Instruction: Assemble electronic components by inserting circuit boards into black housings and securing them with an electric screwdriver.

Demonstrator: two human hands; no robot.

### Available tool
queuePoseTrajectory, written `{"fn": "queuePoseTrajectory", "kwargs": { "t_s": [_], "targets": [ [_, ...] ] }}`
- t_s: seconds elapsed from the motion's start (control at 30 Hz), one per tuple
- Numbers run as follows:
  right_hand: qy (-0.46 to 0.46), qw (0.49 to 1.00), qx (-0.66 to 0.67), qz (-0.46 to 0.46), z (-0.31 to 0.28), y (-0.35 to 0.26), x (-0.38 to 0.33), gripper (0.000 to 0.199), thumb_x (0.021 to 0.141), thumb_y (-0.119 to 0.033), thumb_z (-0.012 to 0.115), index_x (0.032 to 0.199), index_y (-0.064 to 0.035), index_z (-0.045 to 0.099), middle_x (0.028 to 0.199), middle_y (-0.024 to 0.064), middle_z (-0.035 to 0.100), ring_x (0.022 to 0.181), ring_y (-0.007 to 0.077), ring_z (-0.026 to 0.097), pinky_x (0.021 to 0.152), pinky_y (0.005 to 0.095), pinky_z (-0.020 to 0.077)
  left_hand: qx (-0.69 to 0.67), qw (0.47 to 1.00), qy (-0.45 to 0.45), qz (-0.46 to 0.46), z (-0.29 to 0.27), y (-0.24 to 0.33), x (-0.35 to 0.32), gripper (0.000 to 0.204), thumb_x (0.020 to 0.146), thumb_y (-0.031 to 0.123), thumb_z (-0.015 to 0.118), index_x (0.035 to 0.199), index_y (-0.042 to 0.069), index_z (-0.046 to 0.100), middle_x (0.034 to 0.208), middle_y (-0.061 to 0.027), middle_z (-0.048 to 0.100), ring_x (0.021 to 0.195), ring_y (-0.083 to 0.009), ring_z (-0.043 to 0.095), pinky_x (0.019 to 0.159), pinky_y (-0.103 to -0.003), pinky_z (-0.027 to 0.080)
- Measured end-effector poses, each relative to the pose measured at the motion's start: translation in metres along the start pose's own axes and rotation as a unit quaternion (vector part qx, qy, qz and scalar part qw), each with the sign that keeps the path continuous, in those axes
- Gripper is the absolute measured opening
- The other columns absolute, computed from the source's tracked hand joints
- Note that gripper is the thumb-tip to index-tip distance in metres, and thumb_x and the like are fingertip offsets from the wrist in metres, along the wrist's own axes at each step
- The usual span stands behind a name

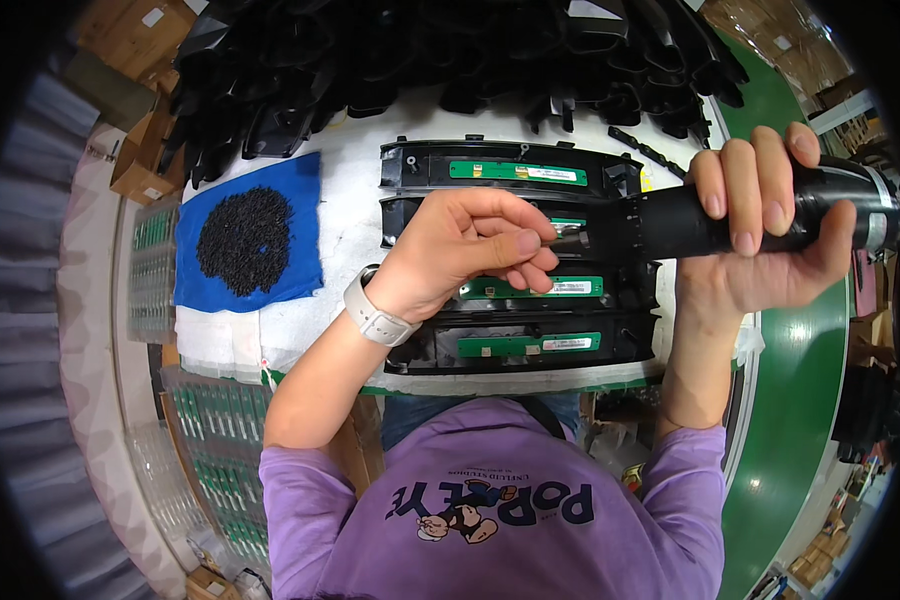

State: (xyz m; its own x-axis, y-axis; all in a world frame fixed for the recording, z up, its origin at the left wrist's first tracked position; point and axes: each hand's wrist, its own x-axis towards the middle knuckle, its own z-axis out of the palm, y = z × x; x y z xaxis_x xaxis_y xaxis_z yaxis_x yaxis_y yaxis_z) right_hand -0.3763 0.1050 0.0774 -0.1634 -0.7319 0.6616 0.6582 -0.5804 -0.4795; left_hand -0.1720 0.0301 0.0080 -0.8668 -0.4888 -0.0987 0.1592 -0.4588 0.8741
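I have the right hand [745, 195] clamped round a black power driver [670, 222], at two o'clock from mid-table, its nose pointing to nine o'clock. The left hand [460, 247], palm side turned toward three o'clock, has thumb and fingertips drawn together at that nose (what sits between them is too small for me to tell). A pale watch [380, 320] circles the left wrist. Under both hands I see four black housings [420, 165] in a column, green circuit boards [515, 173] lying inside; the second is largely covered. At nine o'clock, small black pieces [240, 245] are heaped on a blue cloth [308, 200]. Dark moulded parts [370, 70] crowd twelve o'clock, and a green surface [780, 420] runs along four o'clock.
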Motion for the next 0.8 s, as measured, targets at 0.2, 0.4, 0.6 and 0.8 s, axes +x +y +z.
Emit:
{"fn": "queuePoseTrajectory", "kwargs": {
  "t_s": [0.2, 0.4, 0.6, 0.8],
  "targets": [
    [0.006, 0.999, -0.044, -0.022, -0.005, 0.006, -0.006, 0.04, 0.086, -0.035, 0.056, 0.108, -0.0023, 0.049, 0.068, -0.0013, 0.047, 0.051, 0.0095, 0.044, 0.061, 0.0291, 0.0375, -0.031, 0.999, -0.011, -0.026, -0.003, -0.008, 0.003, 0.02, 0.089, 0.008, 0.059, 0.105, -0.005, 0.06, 0.088, -0.0143, 0.068, 0.079, -0.0193, 0.068, 0.066, -0.024, 0.053],
    [-0.031, 0.983, -0.167, 0.07, -0.016, -0.007, -0.002, 0.039, 0.089, -0.035, 0.052, 0.11, -0.0025, 0.047, 0.066, -0.0015, 0.045, 0.048, 0.008, 0.042, 0.056, 0.0261, 0.0372, 0.16, 0.971, 0.154, 0.094, 0.006, -0.018, 0.009, 0.024, 0.095, 0.016, 0.05, 0.111, -0.001, 0.05, 0.102, -0.0141, 0.064, 0.084, -0.0164, 0.063, 0.072, -0.026, 0.048],
    [0.03, 0.92, -0.381, 0.087, -0.034, 0.005, -0.003, 0.03, 0.085, -0.023, 0.054, 0.103, -0.0004, 0.045, 0.057, 0.002, 0.043, 0.042, 0.0112, 0.041, 0.044, 0.0253, 0.0353, 0.03, 0.987, 0.106, 0.113, 0.004, -0.009, 0.004, 0.019, 0.093, 0.004, 0.033, 0.11, 0.003, 0.043, 0.13, -0.0218, 0.047, 0.119, -0.025, 0.051, 0.097, -0.031, 0.041],
    [0.036, 0.921, -0.375, 0.097, -0.035, 0.009, -0.004, 0.03, 0.085, -0.023, 0.054, 0.103, -0.0006, 0.046, 0.056, 0.0021, 0.043, 0.042, 0.0115, 0.041, 0.044, 0.0257, 0.0357, 0.041, 0.989, 0.09, 0.108, 0.007, -0.006, 0.002, 0.024, 0.091, -0.004, 0.027, 0.111, 0.002, 0.04, 0.135, -0.0235, 0.04, 0.128, -0.0285, 0.044, 0.103, -0.033, 0.039]
  ]
}}
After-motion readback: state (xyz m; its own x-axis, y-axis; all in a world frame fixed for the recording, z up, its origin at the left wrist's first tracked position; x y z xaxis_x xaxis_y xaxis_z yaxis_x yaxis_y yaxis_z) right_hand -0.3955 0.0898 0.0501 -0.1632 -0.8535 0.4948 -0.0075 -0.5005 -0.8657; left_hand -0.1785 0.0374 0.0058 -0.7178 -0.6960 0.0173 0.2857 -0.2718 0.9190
